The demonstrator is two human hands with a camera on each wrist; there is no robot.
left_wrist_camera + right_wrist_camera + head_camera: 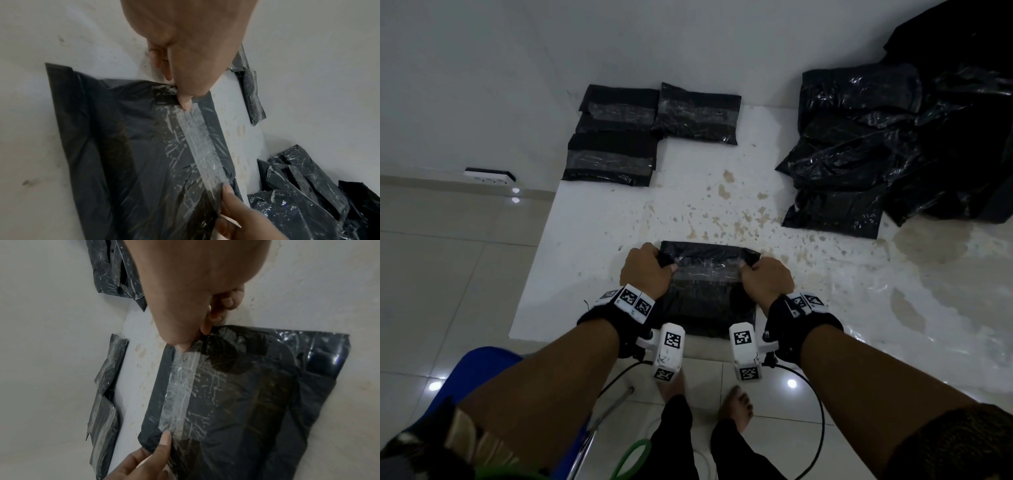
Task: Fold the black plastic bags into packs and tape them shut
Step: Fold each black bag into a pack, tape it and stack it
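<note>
At the white table's [592, 240] near edge, the left hand [645, 270] and right hand [765, 279] pinch the folded black plastic pack's [709, 301] clear tape strip [707, 270]; three taped packs [616, 137] done, crumpled black bags [859, 150] remain.

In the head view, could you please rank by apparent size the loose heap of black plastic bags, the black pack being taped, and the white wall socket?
1. Loose heap of black plastic bags
2. Black pack being taped
3. White wall socket

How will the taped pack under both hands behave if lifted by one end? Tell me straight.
The taped pack is thin, creased plastic film, so it probably sags rather than stays flat. The clear tape strip crosses it, likely keeping the fold closed. Its glossy surface may slip in the left hand.
</note>
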